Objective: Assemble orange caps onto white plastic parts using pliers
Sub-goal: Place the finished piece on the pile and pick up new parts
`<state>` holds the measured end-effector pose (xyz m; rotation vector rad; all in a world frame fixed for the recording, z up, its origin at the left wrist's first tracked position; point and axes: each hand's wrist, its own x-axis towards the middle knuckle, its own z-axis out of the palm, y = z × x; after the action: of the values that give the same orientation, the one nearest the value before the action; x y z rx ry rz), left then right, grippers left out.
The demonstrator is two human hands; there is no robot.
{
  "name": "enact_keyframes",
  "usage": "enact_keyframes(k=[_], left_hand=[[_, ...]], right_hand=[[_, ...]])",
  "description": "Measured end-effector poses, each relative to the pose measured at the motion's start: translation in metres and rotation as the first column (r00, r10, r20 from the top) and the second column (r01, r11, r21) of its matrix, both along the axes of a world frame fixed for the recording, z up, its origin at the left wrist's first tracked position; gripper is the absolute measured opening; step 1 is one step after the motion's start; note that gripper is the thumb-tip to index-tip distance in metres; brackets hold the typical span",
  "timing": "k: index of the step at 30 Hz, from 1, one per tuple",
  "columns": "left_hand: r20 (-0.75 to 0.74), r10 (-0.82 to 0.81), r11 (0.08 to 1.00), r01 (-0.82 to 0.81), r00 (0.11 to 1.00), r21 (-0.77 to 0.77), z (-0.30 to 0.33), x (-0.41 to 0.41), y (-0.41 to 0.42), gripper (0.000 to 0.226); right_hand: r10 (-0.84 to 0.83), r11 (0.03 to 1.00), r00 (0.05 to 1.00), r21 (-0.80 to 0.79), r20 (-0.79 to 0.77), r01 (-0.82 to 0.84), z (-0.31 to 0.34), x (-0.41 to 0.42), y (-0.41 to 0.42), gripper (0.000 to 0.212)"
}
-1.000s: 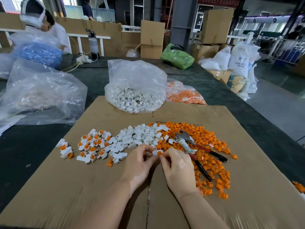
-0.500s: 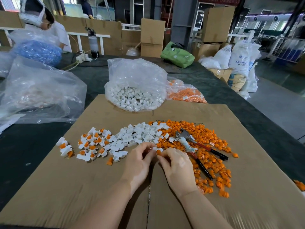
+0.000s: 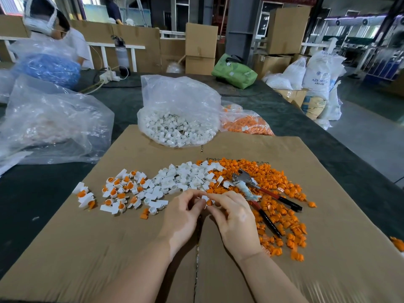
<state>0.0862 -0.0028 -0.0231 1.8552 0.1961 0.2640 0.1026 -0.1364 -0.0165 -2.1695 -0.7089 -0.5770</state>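
While a white plastic part (image 3: 205, 198) and orange cap (image 3: 210, 202) are pinched between both hands' fingertips (image 3: 200, 201) — light, rigid, slippery — its edges are best held.

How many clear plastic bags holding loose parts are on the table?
4, perhaps more out of frame: clear bag of white parts behind the cardboard, bag of orange caps beside it, crumpled bag at left, bag of blue parts far left.
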Motion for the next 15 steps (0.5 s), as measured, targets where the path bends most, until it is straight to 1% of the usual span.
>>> enact_keyframes(k=[8, 15], left_hand=[[0.022, -0.006, 1.000, 0.006, 1.000, -0.007, 0.0031, -0.0020, -0.0007, 0.006], [0.029, -0.024, 0.999, 0.025, 0.999, -0.031, 0.0059, -0.0013, 0.0015, 0.008]], right_hand=[[-0.012, 1.000, 1.000, 0.003, 0.007, 0.012, 0.0003, -0.0007, 0.0000, 0.024], [-0.020, 1.000, 1.000, 0.004, 0.016, 0.020, -0.0004, -0.0007, 0.0001, 0.024]])
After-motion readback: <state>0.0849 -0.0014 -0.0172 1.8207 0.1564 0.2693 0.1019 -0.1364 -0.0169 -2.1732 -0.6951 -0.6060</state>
